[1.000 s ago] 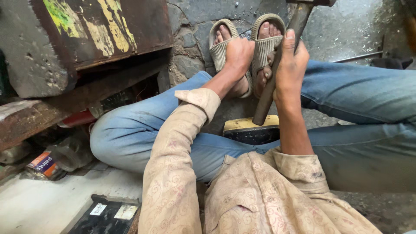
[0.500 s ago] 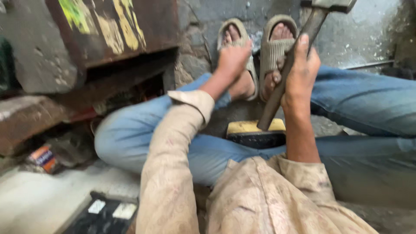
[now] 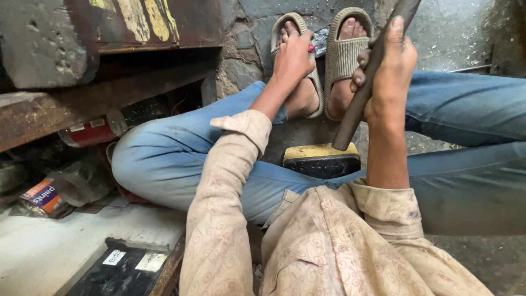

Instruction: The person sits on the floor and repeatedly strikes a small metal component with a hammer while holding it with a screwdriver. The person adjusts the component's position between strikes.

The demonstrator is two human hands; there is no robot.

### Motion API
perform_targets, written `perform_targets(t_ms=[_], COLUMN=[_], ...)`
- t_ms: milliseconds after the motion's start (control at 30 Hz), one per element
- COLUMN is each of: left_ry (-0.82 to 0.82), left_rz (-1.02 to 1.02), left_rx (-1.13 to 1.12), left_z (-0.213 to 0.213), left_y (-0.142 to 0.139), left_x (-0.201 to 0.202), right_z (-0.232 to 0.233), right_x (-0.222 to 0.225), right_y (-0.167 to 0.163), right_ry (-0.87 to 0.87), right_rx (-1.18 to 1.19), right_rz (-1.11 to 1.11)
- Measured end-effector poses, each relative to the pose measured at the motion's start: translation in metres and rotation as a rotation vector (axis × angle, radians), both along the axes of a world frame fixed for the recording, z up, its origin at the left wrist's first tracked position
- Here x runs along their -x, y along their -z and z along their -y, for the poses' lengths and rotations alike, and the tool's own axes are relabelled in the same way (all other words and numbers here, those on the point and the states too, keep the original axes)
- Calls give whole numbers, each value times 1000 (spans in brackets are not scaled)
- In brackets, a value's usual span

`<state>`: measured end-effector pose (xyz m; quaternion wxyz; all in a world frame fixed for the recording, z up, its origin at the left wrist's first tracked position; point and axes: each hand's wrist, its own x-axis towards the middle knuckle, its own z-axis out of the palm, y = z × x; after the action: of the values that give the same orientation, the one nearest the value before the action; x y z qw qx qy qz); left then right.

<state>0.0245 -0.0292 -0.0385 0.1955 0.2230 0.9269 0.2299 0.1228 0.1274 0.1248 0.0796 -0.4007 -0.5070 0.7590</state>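
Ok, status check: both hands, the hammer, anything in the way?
Right hand gripping hammer handle, head out of frame. Left hand pinching small red-tipped piece between sandalled feet. Yellow-and-black block lies below the handle.

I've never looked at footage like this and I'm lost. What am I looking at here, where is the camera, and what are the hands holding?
The camera sits on the person's head and looks down, so you see their own arms, lap and feet. They sit on the ground in blue jeans and a dusty beige patterned shirt, with both feet in grey-green sandals against a stone wall.

The right hand grips a long dark handle, raised so its top leaves the picture. The left hand reaches to the feet and pinches a small thing between the sandals, with a bit of red showing; too small to identify.

Between the legs lies a yellow-topped black block. At left are heavy rusty metal blocks, a red cylinder, and a flat black box with labels.
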Motion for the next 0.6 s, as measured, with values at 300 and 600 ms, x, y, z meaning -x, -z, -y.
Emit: perform_targets(t_ms=[300, 600], left_ry=[-210, -122], left_rz=[-45, -146], left_rx=[-543, -483], left_z=[-14, -14], left_y=[2, -1], left_x=[-18, -26], right_z=[-26, -36], right_x=[-16, -28], right_y=[7, 24], right_ry=[46, 76], right_rx=[43, -19], right_rz=[-45, -63])
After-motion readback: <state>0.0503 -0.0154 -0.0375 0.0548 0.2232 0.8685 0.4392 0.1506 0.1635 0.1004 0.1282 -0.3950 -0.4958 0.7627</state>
